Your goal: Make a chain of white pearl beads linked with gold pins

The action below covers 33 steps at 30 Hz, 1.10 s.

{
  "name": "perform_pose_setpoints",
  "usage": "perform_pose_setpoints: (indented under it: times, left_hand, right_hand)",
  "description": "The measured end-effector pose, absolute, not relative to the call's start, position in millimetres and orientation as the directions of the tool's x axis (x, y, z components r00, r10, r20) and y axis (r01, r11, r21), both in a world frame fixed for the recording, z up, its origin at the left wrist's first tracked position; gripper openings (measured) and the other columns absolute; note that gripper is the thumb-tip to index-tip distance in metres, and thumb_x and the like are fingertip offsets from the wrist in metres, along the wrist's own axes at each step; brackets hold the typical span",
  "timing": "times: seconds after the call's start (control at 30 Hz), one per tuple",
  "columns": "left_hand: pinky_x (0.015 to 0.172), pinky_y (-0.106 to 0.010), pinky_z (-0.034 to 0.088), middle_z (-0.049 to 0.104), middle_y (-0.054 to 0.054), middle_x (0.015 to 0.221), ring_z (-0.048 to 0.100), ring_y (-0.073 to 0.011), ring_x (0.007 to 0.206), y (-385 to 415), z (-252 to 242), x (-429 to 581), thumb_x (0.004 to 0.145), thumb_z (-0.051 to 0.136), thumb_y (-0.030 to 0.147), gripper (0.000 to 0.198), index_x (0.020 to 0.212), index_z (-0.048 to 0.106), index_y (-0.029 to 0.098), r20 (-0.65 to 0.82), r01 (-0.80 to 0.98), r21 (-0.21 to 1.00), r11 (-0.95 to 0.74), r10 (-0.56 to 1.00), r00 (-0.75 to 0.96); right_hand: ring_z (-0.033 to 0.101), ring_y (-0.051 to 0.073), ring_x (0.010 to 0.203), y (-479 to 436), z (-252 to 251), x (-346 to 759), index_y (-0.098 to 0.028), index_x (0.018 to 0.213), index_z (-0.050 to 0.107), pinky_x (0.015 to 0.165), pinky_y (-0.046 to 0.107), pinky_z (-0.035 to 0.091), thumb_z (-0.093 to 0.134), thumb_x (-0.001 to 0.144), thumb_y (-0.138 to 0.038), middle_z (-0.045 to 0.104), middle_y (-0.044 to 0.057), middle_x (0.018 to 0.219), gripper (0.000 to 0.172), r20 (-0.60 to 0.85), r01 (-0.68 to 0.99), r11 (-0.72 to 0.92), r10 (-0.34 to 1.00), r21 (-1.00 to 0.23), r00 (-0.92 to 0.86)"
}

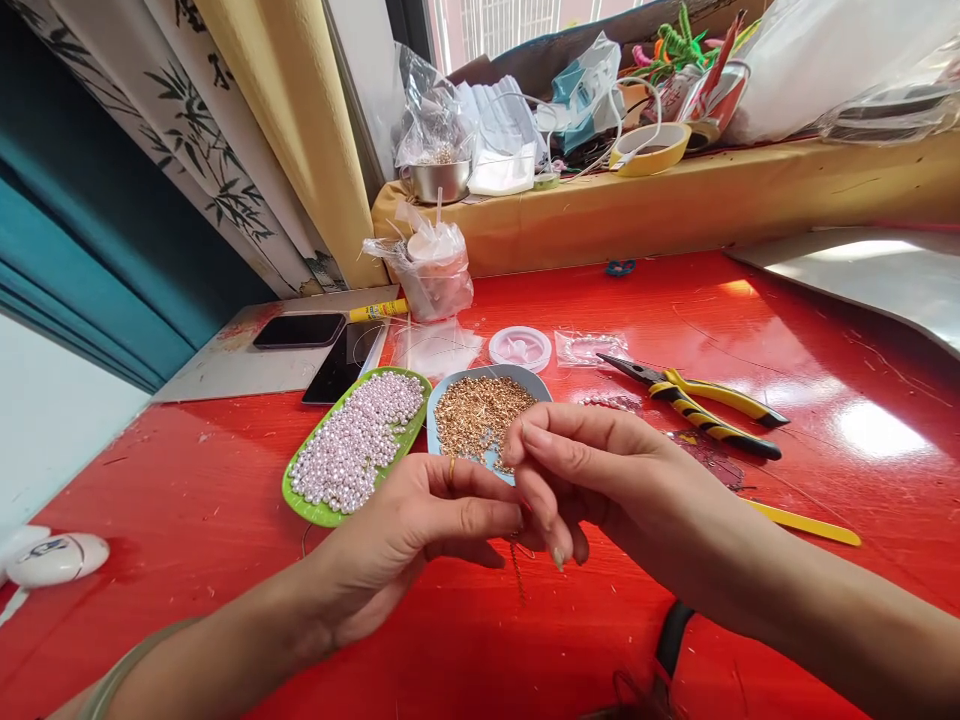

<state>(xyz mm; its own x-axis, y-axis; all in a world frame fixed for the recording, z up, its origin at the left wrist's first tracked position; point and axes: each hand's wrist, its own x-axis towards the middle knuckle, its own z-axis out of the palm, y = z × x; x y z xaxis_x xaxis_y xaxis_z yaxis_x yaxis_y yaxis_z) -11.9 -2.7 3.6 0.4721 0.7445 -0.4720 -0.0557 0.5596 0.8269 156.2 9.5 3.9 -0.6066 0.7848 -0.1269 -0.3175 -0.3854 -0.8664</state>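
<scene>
My left hand (442, 520), with a ring on one finger, is closed in a pinch of thumb and fingers. Beside it and slightly higher, my right hand (577, 465) presses thumb and forefinger together, its other fingers curled near the left fingertips. What either pinch holds is too small to make out. A thin chain (518, 572) dangles below the fingers. Just beyond the hands are a green tray (315, 512) of pale pink pearl beads (356, 440) and a light blue tray (433, 425) of small gold beads (480, 410), partly hidden by my right hand.
Yellow-black pliers (697, 405) lie at right, near a yellow strip (806, 522). Behind the trays sit a clear spool (520, 348), a small bag (592, 348), a phone (300, 331) and a bagged cup (439, 270). A black-handled tool (673, 640) lies in front. The sill behind is cluttered.
</scene>
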Motion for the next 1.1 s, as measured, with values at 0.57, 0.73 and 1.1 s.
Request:
perform_pose_setpoints:
  times: [0.57, 0.73, 1.1]
  left_hand:
    - [0.058, -0.016, 0.045, 0.066, 0.0, 0.068, 0.06, -0.0086, 0.064, -3, 3, -10, 0.069, 0.065, 0.017, 0.006, 0.064, 0.069, 0.015, -0.464, -0.083, 0.808, 0.583, 0.717, 0.521]
    - [0.057, -0.015, 0.045, 0.068, -0.001, 0.068, 0.062, -0.0086, 0.064, -2, 5, -12, 0.067, 0.069, 0.018, 0.005, 0.065, 0.068, 0.014, -0.473, -0.106, 0.804, 0.585, 0.738, 0.481]
    - [0.055, -0.018, 0.044, 0.07, -0.002, 0.063, 0.064, -0.0128, 0.066, -1, 4, -13, 0.063, 0.075, 0.022, 0.01, 0.065, 0.068, 0.016, -0.525, -0.107, 0.794, 0.599, 0.762, 0.378]
  right_hand:
    - [0.047, 0.005, 0.04, 5, 3, 148, -0.015, 0.069, 0.056, 0.045, 0.016, 0.038, 0.051, 0.087, -0.021, 0.037, -0.009, 0.043, 0.02, -0.139, -0.387, -0.378, 0.843, -0.841, -0.52]
    - [0.051, 0.004, 0.046, 10, 3, 151, -0.015, 0.071, 0.056, 0.05, 0.016, 0.041, 0.05, 0.089, -0.02, 0.046, -0.007, 0.05, 0.02, -0.066, -0.432, -0.343, 0.84, -0.834, -0.539]
    - [0.054, 0.003, 0.051, 18, 7, 159, -0.017, 0.079, 0.062, 0.048, 0.014, 0.041, 0.053, 0.087, -0.021, 0.064, -0.003, 0.071, 0.013, -0.012, -0.372, -0.185, 0.907, -0.91, -0.422]
